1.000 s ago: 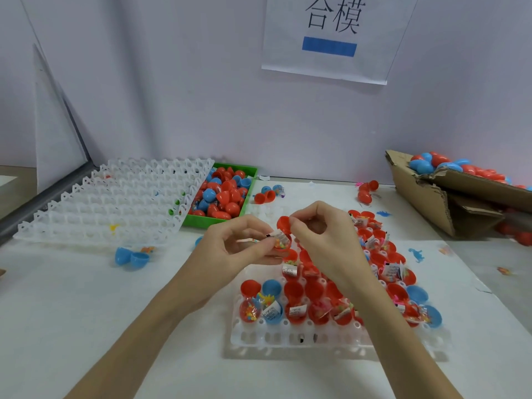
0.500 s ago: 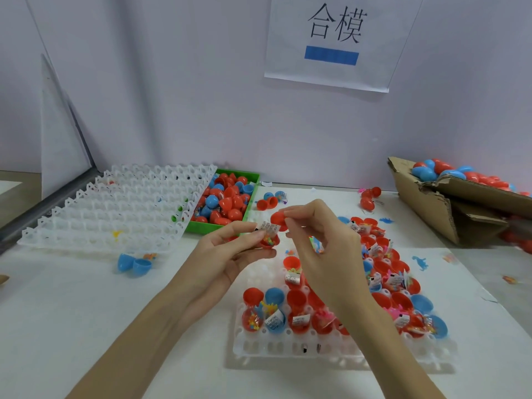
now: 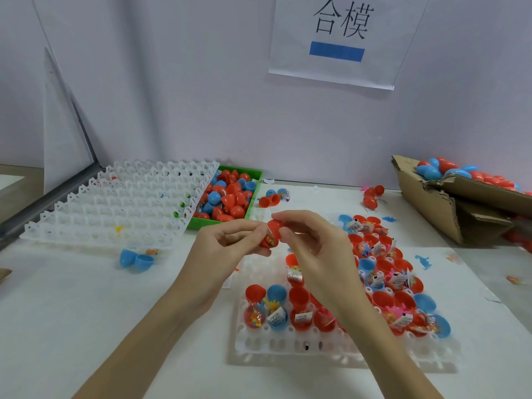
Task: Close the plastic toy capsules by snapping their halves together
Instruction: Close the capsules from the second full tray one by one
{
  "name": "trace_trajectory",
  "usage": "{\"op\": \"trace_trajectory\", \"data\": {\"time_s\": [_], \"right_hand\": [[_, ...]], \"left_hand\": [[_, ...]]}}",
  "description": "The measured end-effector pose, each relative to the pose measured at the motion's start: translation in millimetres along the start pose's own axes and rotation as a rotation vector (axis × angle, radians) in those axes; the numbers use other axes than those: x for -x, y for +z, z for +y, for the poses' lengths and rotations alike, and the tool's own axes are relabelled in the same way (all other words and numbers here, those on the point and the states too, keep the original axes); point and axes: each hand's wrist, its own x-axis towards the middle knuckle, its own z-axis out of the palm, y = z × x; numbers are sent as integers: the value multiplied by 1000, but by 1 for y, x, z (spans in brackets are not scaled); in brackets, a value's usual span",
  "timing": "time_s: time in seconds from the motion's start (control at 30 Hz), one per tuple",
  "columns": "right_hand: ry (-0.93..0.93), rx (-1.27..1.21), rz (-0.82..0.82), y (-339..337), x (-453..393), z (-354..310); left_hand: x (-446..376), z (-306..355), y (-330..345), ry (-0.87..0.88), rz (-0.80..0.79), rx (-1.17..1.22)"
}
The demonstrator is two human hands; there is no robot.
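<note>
Above the far edge of the white tray (image 3: 288,345), a red capsule (image 3: 272,234) (halves not yet seated) is pinched between the left hand (image 3: 227,249) and right hand (image 3: 312,240), fingers clamped on it; a squeeze until snapped is judged next.

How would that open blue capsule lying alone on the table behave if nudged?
The blue capsule looks like thin hollow plastic, so probably very light. Its rounded halves would likely rock or skid across the smooth white table. Joined open, it probably wouldn't roll far.

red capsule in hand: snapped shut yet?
Not yet. The red capsule shows filling between its halves; left hand and right hand pinch it.
</note>
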Motion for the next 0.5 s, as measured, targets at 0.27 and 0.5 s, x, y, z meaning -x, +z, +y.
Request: {"op": "trace_trajectory", "data": {"time_s": [0.27, 0.5], "right_hand": [[12, -71, 0, 13, 5, -6], [27, -56, 21, 12, 6, -6]], "left_hand": [[-2, -5, 0, -104, 44, 102], [2, -3, 1, 16, 19, -13]]}}
